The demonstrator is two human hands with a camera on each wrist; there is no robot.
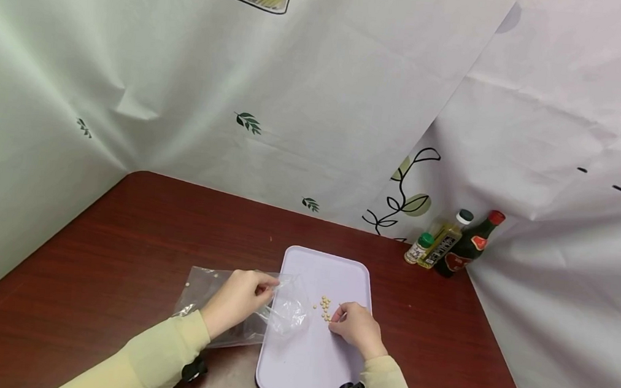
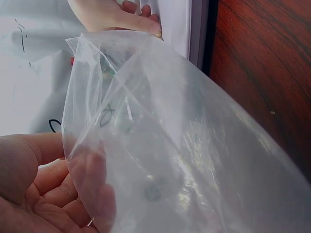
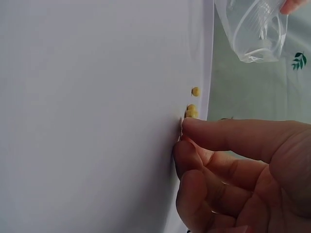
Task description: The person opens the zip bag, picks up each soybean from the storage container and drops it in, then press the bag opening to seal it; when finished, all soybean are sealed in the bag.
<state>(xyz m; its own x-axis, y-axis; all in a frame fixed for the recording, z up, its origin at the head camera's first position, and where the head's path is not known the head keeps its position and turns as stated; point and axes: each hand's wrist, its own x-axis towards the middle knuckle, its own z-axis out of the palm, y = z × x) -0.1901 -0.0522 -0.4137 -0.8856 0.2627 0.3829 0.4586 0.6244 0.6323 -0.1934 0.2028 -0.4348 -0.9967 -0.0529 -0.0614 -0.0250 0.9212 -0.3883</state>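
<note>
My left hand (image 1: 237,301) holds a clear plastic bag (image 1: 290,315) by its edge, between thumb and fingers. In the left wrist view, the bag (image 2: 160,141) fills most of the picture, its mouth towards the tray. Yellow soybeans (image 1: 325,302) lie in a small cluster on a pale lilac tray (image 1: 301,366). My right hand (image 1: 356,329) is down at the tray surface beside them, thumb and fingertips together. A yellow speck, seemingly a soybean (image 2: 159,34), shows at its thumb tip in the left wrist view. Its fingers partly hide the pinch in the right wrist view.
A small green-capped jar (image 1: 419,249), an oil bottle (image 1: 443,242) and a dark red-capped bottle (image 1: 468,248) stand at the table's back right corner. Part of the bag lies on the brown table (image 1: 132,265), left of the tray. A printed cloth (image 1: 322,127) hangs behind.
</note>
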